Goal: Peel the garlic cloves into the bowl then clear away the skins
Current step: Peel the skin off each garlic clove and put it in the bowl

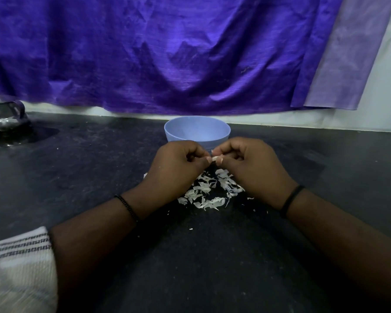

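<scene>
A pale blue bowl point(197, 131) stands on the black counter just behind my hands; its inside is hidden from this angle. My left hand point(178, 168) and my right hand point(251, 166) meet in front of it, fingers curled. Between their fingertips they pinch a small pale garlic clove point(215, 158), mostly covered by the fingers. Below the hands a heap of white garlic skins point(209, 193) lies on the counter, partly hidden by both wrists.
A shiny steel pot point(4, 116) sits at the far left of the black counter point(99, 166). A purple cloth point(167, 53) hangs behind the bowl. A white striped cloth point(18, 267) lies at the lower left. Tiny skin flecks dot the counter near me.
</scene>
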Tool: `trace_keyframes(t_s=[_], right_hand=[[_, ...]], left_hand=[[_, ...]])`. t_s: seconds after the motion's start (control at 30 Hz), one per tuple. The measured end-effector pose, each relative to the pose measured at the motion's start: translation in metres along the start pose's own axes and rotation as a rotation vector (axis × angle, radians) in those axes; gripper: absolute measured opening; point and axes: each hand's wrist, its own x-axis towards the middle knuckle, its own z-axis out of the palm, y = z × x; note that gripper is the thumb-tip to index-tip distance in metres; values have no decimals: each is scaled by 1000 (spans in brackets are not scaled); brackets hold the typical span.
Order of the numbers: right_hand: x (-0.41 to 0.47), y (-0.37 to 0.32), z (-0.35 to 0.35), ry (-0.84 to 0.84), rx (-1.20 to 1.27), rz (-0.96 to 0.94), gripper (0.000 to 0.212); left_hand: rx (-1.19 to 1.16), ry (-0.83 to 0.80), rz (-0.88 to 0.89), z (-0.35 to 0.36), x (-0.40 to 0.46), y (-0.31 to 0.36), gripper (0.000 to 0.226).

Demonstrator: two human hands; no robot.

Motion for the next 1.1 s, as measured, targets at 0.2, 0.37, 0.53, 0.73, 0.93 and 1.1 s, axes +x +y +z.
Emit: trace_keyframes(t_s=[0.2,0.37,0.53,0.73,0.93,1.1], right_hand=[[0,-3,0,-29,289,136,12],[-2,-9,0,-42,357,155,13],[-3,-4,3,21,222,117,7],[-3,-5,5,11,172,139,8],[-4,-2,6,52,137,73,7],[-4,-2,6,84,41,-11,9]], left_hand=[[0,17,20,-2,0,1,2],[-3,19,54,-2,-1,1,3],[-22,58,45,-2,0,1,3],[-81,75,18,-2,1,-1,4],[12,74,72,-1,0,-1,4],[73,92,163,-3,-1,1,11]])
